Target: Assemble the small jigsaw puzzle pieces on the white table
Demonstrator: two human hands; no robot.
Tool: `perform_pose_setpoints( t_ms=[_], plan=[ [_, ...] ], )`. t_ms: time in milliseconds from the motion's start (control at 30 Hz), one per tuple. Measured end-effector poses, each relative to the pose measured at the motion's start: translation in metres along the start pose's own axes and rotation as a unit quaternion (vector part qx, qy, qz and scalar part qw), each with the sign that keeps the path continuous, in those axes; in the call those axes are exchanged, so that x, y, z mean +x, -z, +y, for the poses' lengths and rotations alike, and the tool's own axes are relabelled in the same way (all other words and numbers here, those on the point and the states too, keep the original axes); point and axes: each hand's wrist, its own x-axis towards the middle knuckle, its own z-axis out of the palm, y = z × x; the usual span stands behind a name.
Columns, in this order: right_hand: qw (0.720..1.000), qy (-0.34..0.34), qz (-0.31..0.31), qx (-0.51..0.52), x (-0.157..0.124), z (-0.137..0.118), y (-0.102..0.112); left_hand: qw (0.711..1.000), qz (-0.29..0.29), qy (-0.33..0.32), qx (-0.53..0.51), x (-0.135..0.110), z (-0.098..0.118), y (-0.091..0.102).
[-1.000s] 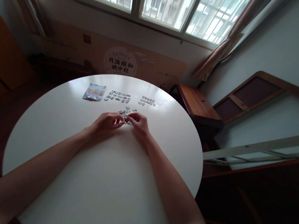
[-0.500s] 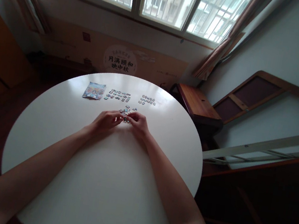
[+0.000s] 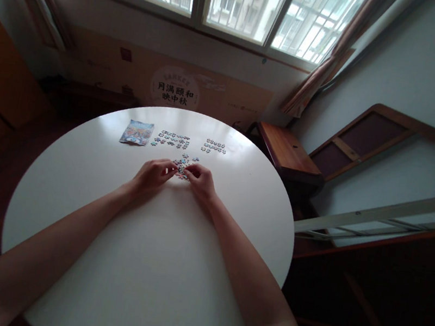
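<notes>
A small pile of jigsaw puzzle pieces [image 3: 183,162] lies loose on the white round table [image 3: 152,263]. At its left edge my left hand [image 3: 156,173] rests low on the table, thumb and forefinger pinched at a puzzle piece. Opposite it, my right hand [image 3: 201,180] pinches at the pile's right side, its fingertips also at a piece. Only a narrow gap parts the two sets of fingertips, and the pieces in them are tiny and partly hidden.
Behind the pile, puzzle pieces stand in rows: a larger group [image 3: 172,139] to the left and a smaller group [image 3: 214,146] to the right. A colourful picture packet [image 3: 137,132] lies further left. A wooden bench [image 3: 284,147] stands beyond the table's right edge.
My fingertips have parted slightly, the left hand shifting a little to the left, so more of the pile shows between them. The grouped pieces and packet stay put.
</notes>
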Motion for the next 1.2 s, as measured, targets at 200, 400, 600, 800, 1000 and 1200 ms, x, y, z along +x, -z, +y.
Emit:
perform_pose_setpoints(
  t_ms=[200, 400, 600, 800, 1000, 1200],
  plan=[
    [1.000, 0.004, -0.002, -0.017, -0.0002, 0.0011, -0.0004, 1.000, -0.004, -0.004, -0.010, 0.0001, -0.0013, -0.0007],
    [1.000, 0.007, -0.007, -0.018, -0.0001, 0.0034, -0.0007, 1.000, -0.004, -0.002, -0.010, 0.0000, 0.0000, 0.0003],
    [0.999, 0.015, -0.008, -0.029, 0.0002, 0.0035, -0.0015, 1.000, -0.009, -0.006, -0.020, 0.0007, 0.0001, -0.0001],
    [0.999, 0.017, -0.007, -0.029, -0.0001, 0.0031, -0.0019, 1.000, -0.017, -0.003, -0.025, 0.0010, 0.0012, 0.0008],
    [0.999, 0.020, -0.009, -0.033, -0.0006, 0.0014, -0.0016, 0.999, -0.014, 0.000, -0.029, 0.0006, 0.0007, 0.0004],
    [0.999, 0.019, -0.010, -0.043, -0.0010, 0.0023, -0.0013, 0.999, -0.015, -0.001, -0.028, 0.0005, -0.0002, -0.0003]
  ],
)
